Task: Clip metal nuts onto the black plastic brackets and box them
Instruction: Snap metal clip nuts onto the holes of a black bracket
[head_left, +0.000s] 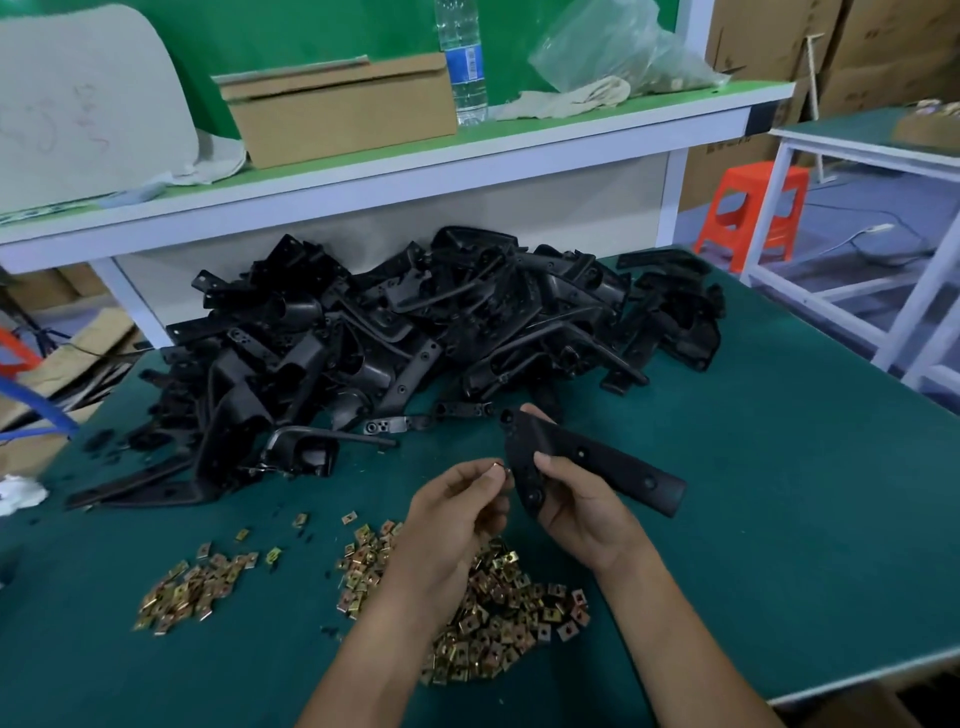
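Head view: bracket (597, 458) lengthwise toward lower right

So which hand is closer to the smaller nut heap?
Left. The left hand is right of the smaller heap; the right hand, gripping a bracket, lies farther right.

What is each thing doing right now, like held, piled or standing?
Left hand: pinching a metal nut.
Right hand: gripping a black bracket.
Bracket pile: heaped on the table.
Loose nuts: scattered in heaps.
Cardboard box: flaps folded down.
Water bottle: standing upright.
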